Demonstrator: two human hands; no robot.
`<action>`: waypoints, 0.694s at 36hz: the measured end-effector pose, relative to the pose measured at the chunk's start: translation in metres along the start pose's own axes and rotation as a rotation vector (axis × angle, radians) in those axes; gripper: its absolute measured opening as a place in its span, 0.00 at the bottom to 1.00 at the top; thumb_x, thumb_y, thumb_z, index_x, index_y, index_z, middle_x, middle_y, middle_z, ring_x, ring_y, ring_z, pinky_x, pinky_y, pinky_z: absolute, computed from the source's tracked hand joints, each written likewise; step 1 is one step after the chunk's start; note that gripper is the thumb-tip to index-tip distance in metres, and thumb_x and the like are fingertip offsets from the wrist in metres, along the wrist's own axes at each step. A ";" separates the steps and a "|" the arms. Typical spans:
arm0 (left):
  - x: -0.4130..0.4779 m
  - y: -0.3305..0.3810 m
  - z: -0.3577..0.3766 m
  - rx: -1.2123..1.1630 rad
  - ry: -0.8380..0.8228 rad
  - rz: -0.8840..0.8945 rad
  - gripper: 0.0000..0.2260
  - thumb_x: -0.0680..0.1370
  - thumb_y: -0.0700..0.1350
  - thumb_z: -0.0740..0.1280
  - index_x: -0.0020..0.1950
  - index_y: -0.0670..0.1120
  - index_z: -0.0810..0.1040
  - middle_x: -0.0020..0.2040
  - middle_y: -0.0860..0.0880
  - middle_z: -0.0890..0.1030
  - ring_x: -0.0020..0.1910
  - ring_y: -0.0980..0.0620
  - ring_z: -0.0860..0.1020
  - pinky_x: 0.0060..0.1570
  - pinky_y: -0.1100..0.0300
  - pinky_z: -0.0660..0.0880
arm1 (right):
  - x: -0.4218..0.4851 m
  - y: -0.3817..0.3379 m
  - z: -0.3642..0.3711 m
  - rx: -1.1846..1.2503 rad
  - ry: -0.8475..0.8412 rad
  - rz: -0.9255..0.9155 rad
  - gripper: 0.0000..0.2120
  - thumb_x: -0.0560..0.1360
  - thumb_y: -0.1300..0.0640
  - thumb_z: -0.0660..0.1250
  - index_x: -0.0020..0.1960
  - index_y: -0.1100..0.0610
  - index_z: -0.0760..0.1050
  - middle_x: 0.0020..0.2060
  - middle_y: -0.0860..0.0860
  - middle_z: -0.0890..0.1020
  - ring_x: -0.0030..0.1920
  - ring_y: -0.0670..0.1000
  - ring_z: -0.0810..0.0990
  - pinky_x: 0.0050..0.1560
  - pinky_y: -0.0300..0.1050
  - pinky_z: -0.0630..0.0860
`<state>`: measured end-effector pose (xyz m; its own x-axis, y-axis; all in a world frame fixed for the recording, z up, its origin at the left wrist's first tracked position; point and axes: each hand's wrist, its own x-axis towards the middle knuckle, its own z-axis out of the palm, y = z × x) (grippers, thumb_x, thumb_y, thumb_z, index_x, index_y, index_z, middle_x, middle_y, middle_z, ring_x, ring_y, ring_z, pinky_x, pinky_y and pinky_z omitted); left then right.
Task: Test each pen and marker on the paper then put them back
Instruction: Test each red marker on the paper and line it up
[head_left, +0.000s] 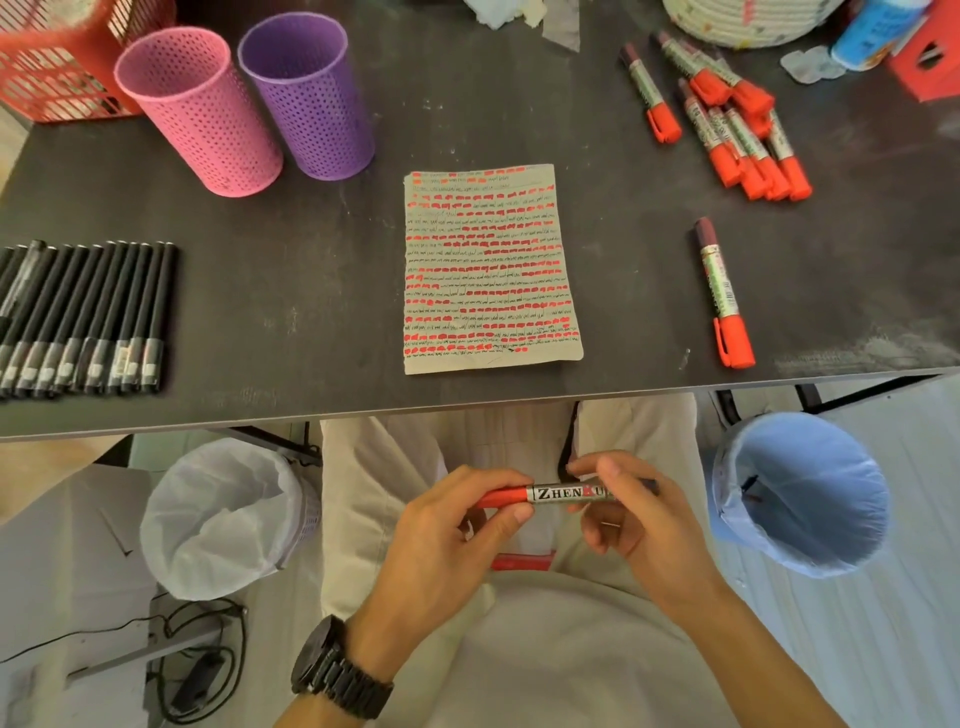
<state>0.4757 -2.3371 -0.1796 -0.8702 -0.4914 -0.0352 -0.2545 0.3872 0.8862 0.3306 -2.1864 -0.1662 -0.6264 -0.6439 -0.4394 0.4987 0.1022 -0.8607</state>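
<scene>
Dark bench (311, 322) carries the scribbled paper (488, 265). The marker (563, 493) is nearer, over my lap. My left hand (452, 525) pinches its red end and my right hand (634, 519) curls round the silver, black-lettered barrel. It should be light, stiff and slick (best gripped mid-barrel).

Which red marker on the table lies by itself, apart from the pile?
The marker right of the paper, nearest the person; the others lie piled farther back.
</scene>
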 end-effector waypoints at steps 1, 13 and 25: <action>0.000 0.001 -0.004 0.021 -0.018 -0.001 0.11 0.78 0.59 0.67 0.59 0.60 0.80 0.49 0.60 0.81 0.45 0.51 0.79 0.42 0.69 0.73 | 0.000 -0.003 -0.004 -0.031 -0.008 -0.021 0.16 0.72 0.45 0.73 0.50 0.58 0.83 0.40 0.64 0.81 0.30 0.56 0.78 0.30 0.44 0.75; 0.030 0.070 -0.062 0.051 0.007 0.122 0.19 0.75 0.62 0.69 0.64 0.64 0.71 0.51 0.60 0.83 0.50 0.53 0.81 0.47 0.67 0.74 | -0.009 -0.032 0.016 -0.292 -0.217 -0.244 0.15 0.75 0.41 0.68 0.51 0.50 0.84 0.28 0.44 0.72 0.29 0.44 0.69 0.31 0.35 0.67; 0.112 0.124 -0.064 -1.285 0.079 -0.120 0.19 0.78 0.56 0.62 0.30 0.49 0.67 0.28 0.52 0.66 0.26 0.52 0.66 0.27 0.61 0.65 | -0.002 -0.048 0.058 -0.193 -0.017 -0.294 0.15 0.72 0.39 0.66 0.46 0.48 0.83 0.27 0.43 0.70 0.30 0.43 0.67 0.31 0.32 0.64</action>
<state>0.3739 -2.3941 -0.0435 -0.8321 -0.5319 -0.1571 0.2948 -0.6641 0.6870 0.3424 -2.2336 -0.1091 -0.7153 -0.6797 -0.1624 0.1747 0.0511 -0.9833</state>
